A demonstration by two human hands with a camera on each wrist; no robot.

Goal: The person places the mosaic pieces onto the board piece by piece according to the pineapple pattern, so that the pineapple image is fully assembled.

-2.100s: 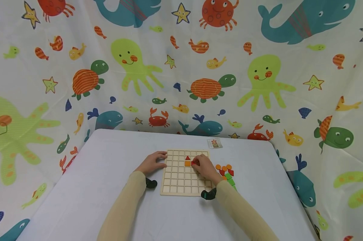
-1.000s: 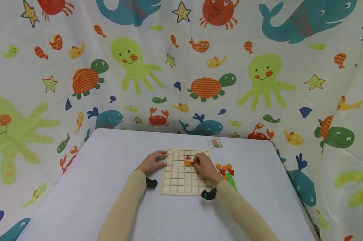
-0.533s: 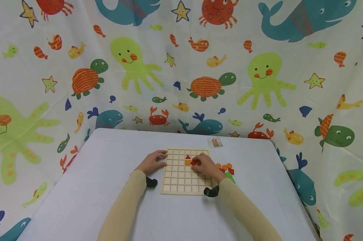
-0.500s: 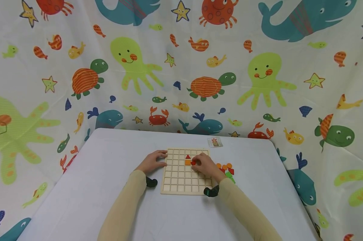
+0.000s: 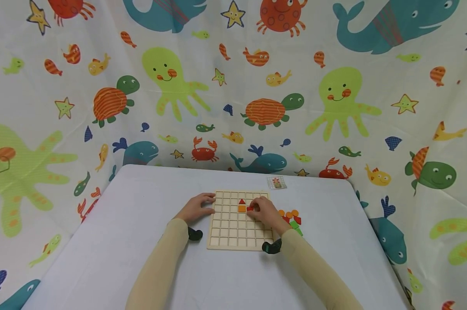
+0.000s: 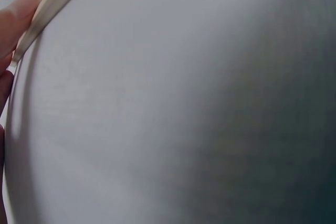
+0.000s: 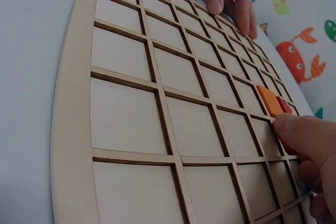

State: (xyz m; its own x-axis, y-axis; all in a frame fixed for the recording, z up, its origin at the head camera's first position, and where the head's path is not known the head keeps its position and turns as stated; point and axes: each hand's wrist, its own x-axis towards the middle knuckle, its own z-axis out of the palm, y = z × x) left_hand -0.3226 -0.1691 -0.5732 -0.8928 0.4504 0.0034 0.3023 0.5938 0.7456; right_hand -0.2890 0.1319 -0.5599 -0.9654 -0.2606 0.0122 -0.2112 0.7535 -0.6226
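A square wooden grid board (image 5: 229, 233) lies on the white table. An orange square tile (image 5: 242, 208) sits in one of its cells, with a red triangle tile (image 5: 242, 201) in the cell just beyond. My right hand (image 5: 266, 213) pinches a small red tile (image 5: 250, 209) at the cell right of the orange square. In the right wrist view the thumb covers most of this red tile (image 7: 286, 145), so its exact outline is hidden. At the board's left edge rests my left hand (image 5: 196, 208), thumb and fingers spread along the rim (image 6: 50, 9).
Right of the board, partly behind my right wrist, is a loose group of orange round tiles (image 5: 295, 213), red tiles (image 5: 298, 220) and green tiles (image 5: 294, 224). A small picture card with a grid (image 5: 276, 183) lies near the table's far edge. Patterned cloth (image 5: 218, 94) hangs behind.
The red tile has turned in my right fingers, from edge-on a second ago to lying flatter beside the orange square. My right wrist has shifted slightly rightward. The left hand stays put.
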